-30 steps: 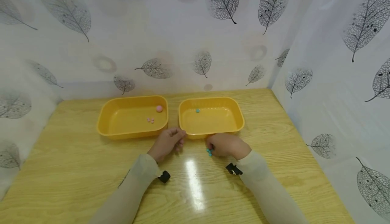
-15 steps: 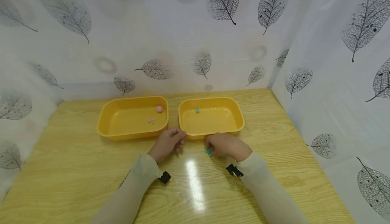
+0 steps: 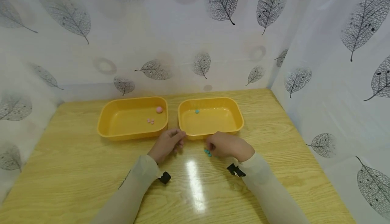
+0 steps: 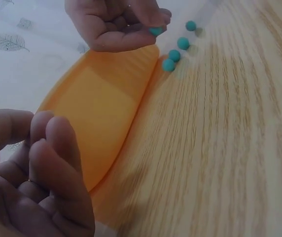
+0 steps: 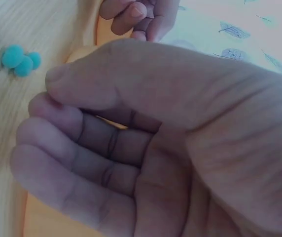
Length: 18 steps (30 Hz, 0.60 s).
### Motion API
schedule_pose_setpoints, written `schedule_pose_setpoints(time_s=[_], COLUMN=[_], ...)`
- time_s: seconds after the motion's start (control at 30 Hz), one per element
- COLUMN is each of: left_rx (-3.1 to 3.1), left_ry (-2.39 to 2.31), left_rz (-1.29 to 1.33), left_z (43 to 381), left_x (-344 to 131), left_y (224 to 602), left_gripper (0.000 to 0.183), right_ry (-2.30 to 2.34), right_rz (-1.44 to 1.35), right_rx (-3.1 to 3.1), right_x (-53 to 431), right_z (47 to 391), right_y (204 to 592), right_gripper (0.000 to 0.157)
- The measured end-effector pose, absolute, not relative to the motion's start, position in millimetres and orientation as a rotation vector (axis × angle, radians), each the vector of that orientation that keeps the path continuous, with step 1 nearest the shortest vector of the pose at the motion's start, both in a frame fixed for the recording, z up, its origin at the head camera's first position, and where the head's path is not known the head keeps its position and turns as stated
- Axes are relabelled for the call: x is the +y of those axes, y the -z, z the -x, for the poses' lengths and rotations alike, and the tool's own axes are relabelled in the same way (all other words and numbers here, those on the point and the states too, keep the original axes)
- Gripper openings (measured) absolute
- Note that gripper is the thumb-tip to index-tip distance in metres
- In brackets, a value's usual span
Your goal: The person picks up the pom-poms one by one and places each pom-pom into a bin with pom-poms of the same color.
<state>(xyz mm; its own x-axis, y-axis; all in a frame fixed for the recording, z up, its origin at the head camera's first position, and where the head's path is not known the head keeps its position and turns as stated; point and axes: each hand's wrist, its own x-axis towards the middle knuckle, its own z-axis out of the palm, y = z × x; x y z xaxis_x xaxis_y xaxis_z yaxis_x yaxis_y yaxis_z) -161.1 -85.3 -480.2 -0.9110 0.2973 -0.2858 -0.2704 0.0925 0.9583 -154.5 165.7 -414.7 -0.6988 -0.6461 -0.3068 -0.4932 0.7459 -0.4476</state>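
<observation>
My right hand (image 3: 226,145) is close in front of the right yellow tray (image 3: 210,133), thumb and index finger pinching a small teal pom-pom (image 4: 155,31). Most of that ball is covered by the fingertips and it is hidden in the right wrist view. Several loose teal pom-poms (image 5: 23,65) lie on the table beside those fingers. My left hand (image 3: 167,143) is at the front left corner of the same tray, its thumb and index fingertips together on the rim. Inside the tray, near the back, sits another teal pom-pom (image 3: 197,111).
Left of it stands a second yellow tray (image 3: 118,136), with a larger pink ball (image 3: 159,109) and a few small pink pom-poms (image 3: 150,121) inside. Both trays are on a wood-grain table (image 3: 76,170). A leaf-patterned white curtain (image 3: 179,31) hangs behind and along the sides.
The loose teal pom-poms have shifted slightly left, and the right hand has drawn back from them a little. My left hand stays at the tray corner.
</observation>
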Motion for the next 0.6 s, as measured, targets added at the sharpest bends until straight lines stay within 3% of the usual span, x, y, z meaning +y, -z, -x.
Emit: schedule_pose_setpoints(time_s=[0.17, 0.4, 0.6], left_rx=[1.976, 2.022, 2.036], left_ry=[-1.861, -1.839, -1.843], left_rz=[-0.010, 0.015, 0.052], left_z=[160.4, 161.7, 162.5], left_x=[-84.1, -84.1, -85.3], left_y=[478.6, 478.8, 479.0], left_gripper=[0.032, 0.032, 0.039], right_ry=[0.493, 0.620, 0.722], right_rz=[0.872, 0.921, 0.826], right_rx=[2.503, 2.648, 2.890], right_x=[173.9, 185.7, 187.7], right_z=[153.2, 154.7, 161.5], right_y=[406.3, 390.7, 386.0], right_gripper=[0.042, 0.012, 0.005])
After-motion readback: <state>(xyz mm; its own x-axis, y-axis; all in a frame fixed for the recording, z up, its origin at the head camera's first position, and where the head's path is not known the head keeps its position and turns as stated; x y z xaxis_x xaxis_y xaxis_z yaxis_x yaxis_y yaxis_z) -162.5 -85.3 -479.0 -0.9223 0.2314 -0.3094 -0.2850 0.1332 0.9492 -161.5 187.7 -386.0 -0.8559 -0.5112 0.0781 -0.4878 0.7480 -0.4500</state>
